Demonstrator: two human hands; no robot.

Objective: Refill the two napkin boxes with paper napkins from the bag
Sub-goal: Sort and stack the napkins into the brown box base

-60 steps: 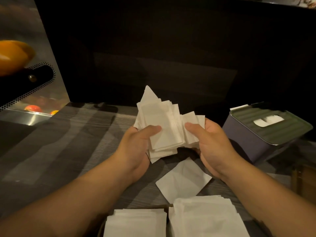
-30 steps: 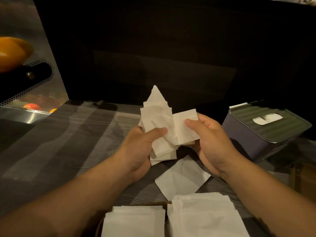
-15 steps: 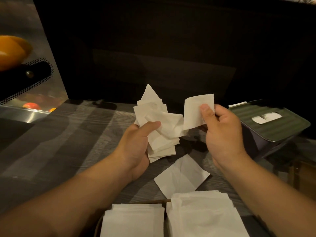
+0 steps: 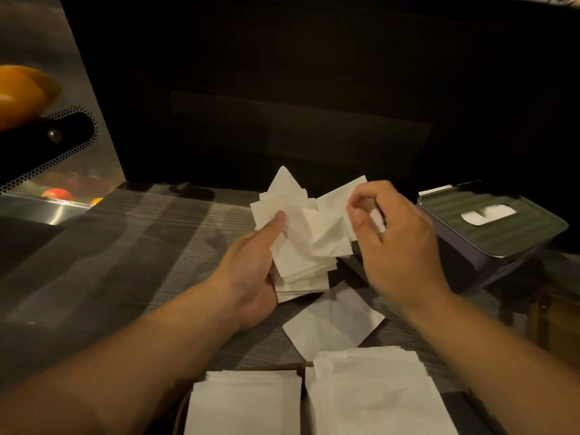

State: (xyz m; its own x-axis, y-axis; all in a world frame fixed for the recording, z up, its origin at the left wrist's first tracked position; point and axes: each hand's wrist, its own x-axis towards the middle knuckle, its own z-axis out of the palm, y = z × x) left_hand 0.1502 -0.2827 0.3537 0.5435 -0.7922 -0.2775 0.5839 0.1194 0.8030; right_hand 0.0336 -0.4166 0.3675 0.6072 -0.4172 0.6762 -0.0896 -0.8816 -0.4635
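**Loose napkin brought back to the fanned stack**

A disordered stack of paper napkins (image 4: 298, 243) was gripped in the left hand (image 4: 251, 277), thumb pressed on top. Half a second earlier a single napkin (image 4: 340, 193) had been held apart in the right hand (image 4: 398, 243); it was now pinched at the stack's edge, so squaring-up seemed under way before loading. One stray napkin (image 4: 332, 321) lay on the bench (image 4: 125, 262). Two piles sat in the open napkin box (image 4: 301, 368) below; the lidded napkin box (image 4: 489, 227) stood to the right.
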